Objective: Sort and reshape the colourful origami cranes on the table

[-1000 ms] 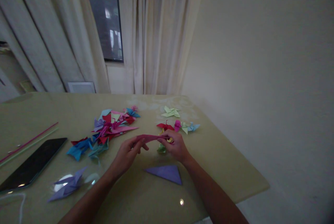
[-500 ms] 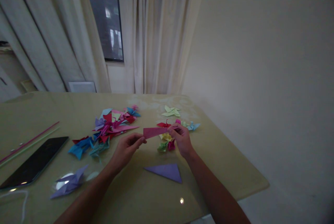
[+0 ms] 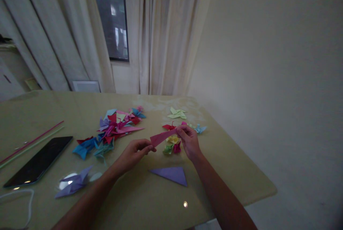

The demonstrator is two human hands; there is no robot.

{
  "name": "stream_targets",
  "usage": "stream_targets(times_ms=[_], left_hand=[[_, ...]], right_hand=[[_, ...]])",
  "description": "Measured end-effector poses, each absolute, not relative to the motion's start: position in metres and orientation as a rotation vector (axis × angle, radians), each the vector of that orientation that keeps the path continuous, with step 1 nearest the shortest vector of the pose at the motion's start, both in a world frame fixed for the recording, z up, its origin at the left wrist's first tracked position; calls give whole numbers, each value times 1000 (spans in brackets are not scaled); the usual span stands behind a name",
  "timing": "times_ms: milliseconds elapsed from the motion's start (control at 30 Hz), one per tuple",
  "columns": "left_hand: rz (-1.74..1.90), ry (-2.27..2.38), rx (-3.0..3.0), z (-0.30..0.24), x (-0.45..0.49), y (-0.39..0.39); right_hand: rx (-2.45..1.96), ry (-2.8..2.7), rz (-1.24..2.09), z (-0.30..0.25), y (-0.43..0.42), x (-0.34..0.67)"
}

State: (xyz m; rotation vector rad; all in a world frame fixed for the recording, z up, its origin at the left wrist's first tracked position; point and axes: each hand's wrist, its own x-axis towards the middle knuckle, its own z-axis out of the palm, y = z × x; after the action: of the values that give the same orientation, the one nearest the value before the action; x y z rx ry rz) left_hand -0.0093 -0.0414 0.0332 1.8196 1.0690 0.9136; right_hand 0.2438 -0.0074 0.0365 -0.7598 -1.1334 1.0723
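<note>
A folded piece of pink paper [image 3: 162, 137], long and narrow, is held above the table between both hands. My right hand [image 3: 189, 140] pinches its narrower right end. At the wider left end, the fingers and thumb of my left hand [image 3: 139, 150] are closed on the lower corner. Below the hands, a purple folded paper triangle [image 3: 171, 175] lies flat on the table. Just behind the pink paper sit several small origami pieces, among them a yellow one [image 3: 173, 139], a green one [image 3: 168, 148] and a red one [image 3: 169, 127].
A heap of colourful origami [image 3: 116, 127] lies left of centre. A purple origami piece [image 3: 74, 182] rests near my left forearm. Further left are a black phone [image 3: 39, 160], two thin sticks [image 3: 33, 141] and a white cable [image 3: 30, 205]. A pale green pinwheel [image 3: 177, 113] lies farther back.
The pink paper has tilted, its left end now lower than its right. My left hand has dropped slightly and shifted right with it. The whole view has shifted a little.
</note>
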Motion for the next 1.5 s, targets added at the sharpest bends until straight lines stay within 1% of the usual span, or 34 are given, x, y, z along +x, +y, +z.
stream_targets(times_ms=[133, 233, 300, 367, 433, 533, 667, 833, 1133, 1367, 1433, 1500], left_hand=[[823, 954, 1895, 26, -4, -44], [834, 1052, 2064, 16, -10, -38], [906, 1304, 2233, 9, -21, -30], [912, 1658, 2371, 2, -36, -23], [809, 1983, 2429, -4, -49, -19], [602, 2172, 2464, -10, -60, -17], [456, 2218, 2473, -9, -63, -17], [360, 2188, 2508, -2, -62, -19], [338, 2196, 2489, 10, -54, -27], [344, 2218, 2463, 8, -51, -26], [340, 2212, 2465, 9, -50, -27], [339, 2207, 2463, 8, -50, -27]], right_hand=[[-763, -1273, 1123, 35, -9, 244], [-789, -1307, 1228, 33, -10, 244], [-819, -1344, 1264, 33, -11, 246], [-858, -1425, 1251, 36, -13, 247], [-884, -1551, 1229, 39, -15, 249], [-871, -1843, 1210, 43, -20, 250], [-770, -2228, 1147, 46, -25, 251], [-744, -2419, 1139, 42, -28, 249], [-747, -2407, 1257, 37, -35, 235], [-854, -2159, 1288, 50, -34, 247], [-869, -2169, 1253, 54, -34, 251], [-895, -2261, 1104, 57, -36, 255]])
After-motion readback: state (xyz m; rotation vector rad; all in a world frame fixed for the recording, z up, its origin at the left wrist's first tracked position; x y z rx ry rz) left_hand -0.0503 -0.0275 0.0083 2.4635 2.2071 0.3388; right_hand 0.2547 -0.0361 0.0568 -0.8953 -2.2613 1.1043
